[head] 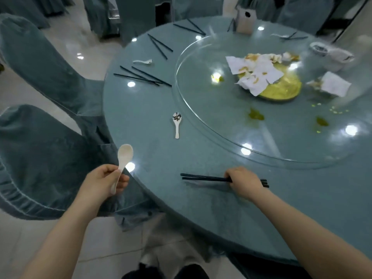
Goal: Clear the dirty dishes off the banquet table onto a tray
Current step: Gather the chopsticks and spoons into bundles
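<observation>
My left hand (pixel 104 181) holds a white ceramic spoon (pixel 124 156) by its handle, bowl upward, just off the near-left edge of the round teal table (pixel 153 137). My right hand (pixel 244 182) grips a pair of black chopsticks (pixel 203 177) lying on the table near the front edge. A second white spoon (pixel 177 122) lies on the table beyond them. A third spoon (pixel 143 61) and several more black chopstick pairs (pixel 143 76) lie around the far-left rim. No tray is in view.
A glass turntable (pixel 201 109) carries a yellow-stained plate (pixel 281 89) covered with crumpled napkins (pixel 257 71), food spills and small bowls (pixel 330 55) at the far right. Teal-covered chairs (pixel 40 150) stand close on the left. A napkin holder (pixel 245 21) stands at the back.
</observation>
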`<state>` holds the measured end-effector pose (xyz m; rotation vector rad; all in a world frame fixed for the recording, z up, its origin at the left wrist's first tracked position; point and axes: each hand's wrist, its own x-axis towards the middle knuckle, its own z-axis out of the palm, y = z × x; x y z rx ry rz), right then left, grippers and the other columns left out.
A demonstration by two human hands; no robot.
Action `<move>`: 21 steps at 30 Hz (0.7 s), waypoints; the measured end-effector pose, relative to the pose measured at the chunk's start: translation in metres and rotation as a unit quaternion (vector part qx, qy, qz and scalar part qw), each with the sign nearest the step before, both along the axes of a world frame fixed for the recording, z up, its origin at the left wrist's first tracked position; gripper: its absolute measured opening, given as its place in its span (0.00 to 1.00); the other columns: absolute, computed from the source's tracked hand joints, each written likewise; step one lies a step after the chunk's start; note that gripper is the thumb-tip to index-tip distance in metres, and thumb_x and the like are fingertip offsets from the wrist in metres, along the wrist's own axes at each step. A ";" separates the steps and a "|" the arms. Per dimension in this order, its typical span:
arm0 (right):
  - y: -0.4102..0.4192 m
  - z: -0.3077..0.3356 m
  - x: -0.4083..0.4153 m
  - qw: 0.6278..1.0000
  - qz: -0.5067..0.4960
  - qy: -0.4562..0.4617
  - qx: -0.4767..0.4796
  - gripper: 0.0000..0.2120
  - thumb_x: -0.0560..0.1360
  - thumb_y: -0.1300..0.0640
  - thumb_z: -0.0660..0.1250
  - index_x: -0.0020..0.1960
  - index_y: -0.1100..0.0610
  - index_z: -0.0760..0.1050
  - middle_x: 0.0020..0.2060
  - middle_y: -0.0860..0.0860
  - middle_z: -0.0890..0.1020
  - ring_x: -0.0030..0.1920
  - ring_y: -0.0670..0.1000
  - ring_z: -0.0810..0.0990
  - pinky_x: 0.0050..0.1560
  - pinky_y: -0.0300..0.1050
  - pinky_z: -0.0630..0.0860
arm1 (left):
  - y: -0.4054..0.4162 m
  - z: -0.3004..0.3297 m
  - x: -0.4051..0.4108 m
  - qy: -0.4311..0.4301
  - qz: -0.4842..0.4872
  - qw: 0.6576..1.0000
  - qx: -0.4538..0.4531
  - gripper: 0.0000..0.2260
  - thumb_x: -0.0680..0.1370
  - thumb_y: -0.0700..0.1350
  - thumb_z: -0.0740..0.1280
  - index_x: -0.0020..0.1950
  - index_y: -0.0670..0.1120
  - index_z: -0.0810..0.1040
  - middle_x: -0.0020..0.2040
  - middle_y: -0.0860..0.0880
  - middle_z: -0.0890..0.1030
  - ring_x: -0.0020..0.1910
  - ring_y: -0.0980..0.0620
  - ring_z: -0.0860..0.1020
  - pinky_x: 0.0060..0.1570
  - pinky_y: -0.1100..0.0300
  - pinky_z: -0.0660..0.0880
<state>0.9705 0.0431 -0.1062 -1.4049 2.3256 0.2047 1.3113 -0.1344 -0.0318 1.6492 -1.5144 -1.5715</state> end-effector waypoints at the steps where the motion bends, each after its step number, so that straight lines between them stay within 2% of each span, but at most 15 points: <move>1: -0.003 0.004 0.006 0.999 -0.029 0.000 -0.022 0.07 0.78 0.54 0.60 0.56 0.49 0.72 0.49 0.50 0.76 0.52 0.54 0.74 0.50 0.50 0.75 | -0.014 -0.002 -0.005 -0.004 -0.022 1.000 -0.007 0.05 0.79 0.40 0.63 0.46 0.45 0.78 0.38 0.45 0.84 0.37 0.48 0.82 0.40 0.53 0.79; 3: -0.010 0.013 0.011 0.995 -0.085 0.001 -0.059 0.05 0.79 0.50 0.59 0.53 0.48 0.69 0.42 0.49 0.72 0.43 0.54 0.72 0.43 0.49 0.73 | -0.041 -0.006 -0.020 -0.017 -0.043 0.998 -0.032 0.05 0.78 0.40 0.63 0.44 0.44 0.78 0.38 0.43 0.82 0.35 0.47 0.79 0.41 0.52 0.77; 5: -0.022 0.025 0.015 0.988 -0.126 0.008 -0.086 0.06 0.79 0.47 0.58 0.52 0.48 0.68 0.41 0.49 0.71 0.40 0.54 0.71 0.38 0.47 0.69 | -0.064 -0.012 -0.036 -0.035 -0.063 0.996 -0.056 0.05 0.77 0.40 0.63 0.42 0.44 0.78 0.36 0.44 0.79 0.34 0.48 0.76 0.38 0.55 0.74; 7: -0.029 0.034 0.016 0.983 -0.150 0.014 -0.101 0.06 0.79 0.46 0.58 0.53 0.47 0.68 0.43 0.50 0.71 0.40 0.54 0.72 0.37 0.47 0.67 | -0.081 -0.019 -0.055 -0.051 -0.083 0.993 -0.060 0.05 0.76 0.42 0.63 0.42 0.45 0.77 0.35 0.45 0.76 0.33 0.48 0.73 0.35 0.58 0.69; 10: -0.040 0.043 0.008 0.979 -0.172 0.024 -0.110 0.07 0.79 0.46 0.58 0.53 0.47 0.68 0.44 0.50 0.71 0.40 0.55 0.73 0.37 0.47 0.67 | -0.099 -0.025 -0.084 -0.073 -0.134 0.987 -0.049 0.05 0.77 0.43 0.63 0.42 0.45 0.76 0.33 0.46 0.76 0.32 0.48 0.72 0.35 0.57 0.68; 15: -0.076 0.043 -0.023 0.971 -0.195 0.033 -0.137 0.10 0.80 0.47 0.57 0.56 0.50 0.70 0.44 0.50 0.70 0.41 0.56 0.73 0.39 0.48 0.69 | -0.140 -0.036 -0.137 -0.061 -0.149 0.986 -0.034 0.05 0.77 0.42 0.64 0.41 0.47 0.76 0.37 0.47 0.77 0.37 0.47 0.73 0.45 0.52 0.72; 19: -0.103 0.032 -0.051 0.971 -0.192 0.027 -0.138 0.12 0.80 0.49 0.56 0.57 0.54 0.72 0.43 0.54 0.73 0.45 0.58 0.73 0.41 0.48 0.68 | -0.156 -0.053 -0.177 -0.066 -0.166 0.984 -0.005 0.04 0.76 0.39 0.65 0.41 0.44 0.76 0.38 0.44 0.78 0.33 0.48 0.73 0.38 0.55 0.71; 21: -0.117 0.026 -0.067 0.971 -0.193 0.002 -0.139 0.11 0.81 0.50 0.55 0.58 0.55 0.71 0.42 0.53 0.73 0.44 0.58 0.73 0.40 0.49 0.69 | -0.161 -0.064 -0.198 -0.078 -0.171 0.982 0.010 0.03 0.76 0.40 0.66 0.42 0.44 0.76 0.40 0.43 0.80 0.36 0.46 0.76 0.41 0.50 0.76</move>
